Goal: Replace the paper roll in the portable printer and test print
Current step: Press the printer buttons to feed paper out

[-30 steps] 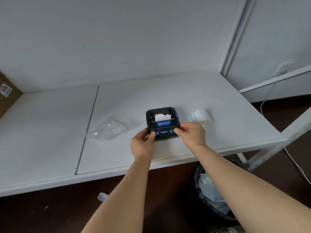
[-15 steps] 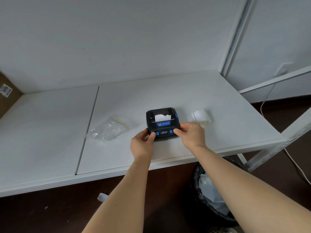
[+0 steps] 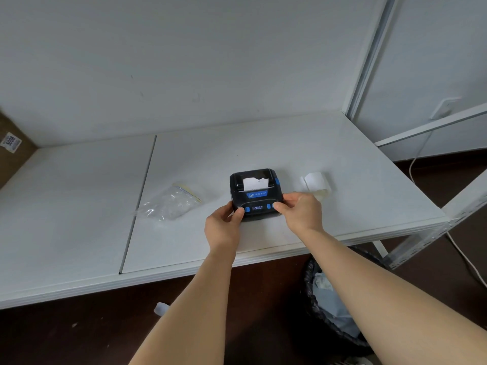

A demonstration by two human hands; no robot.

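I've got the printer (image 3: 255,194) sitting flat on the white table (image 3: 329,154), near the front edge, right of the seam btwn the two panels. It's a small black box w/ blue trim: blue badge across the lid, blue side latch on its right, blue buttons either side of a tiny lit display on the front face. A strip of white paper w/ a torn, ragged top edge sticks up out of the slot. My left hand (image 3: 222,227) clamps the front-left corner, thumb on the front face; my right hand (image 3: 300,213) clamps the front-right corner, thumb by the right button. A loose paper roll (image 3: 315,182) lies just right of the printer, behind my right hand. A clear plastic bag (image 3: 171,202) lies to the left, apart from it
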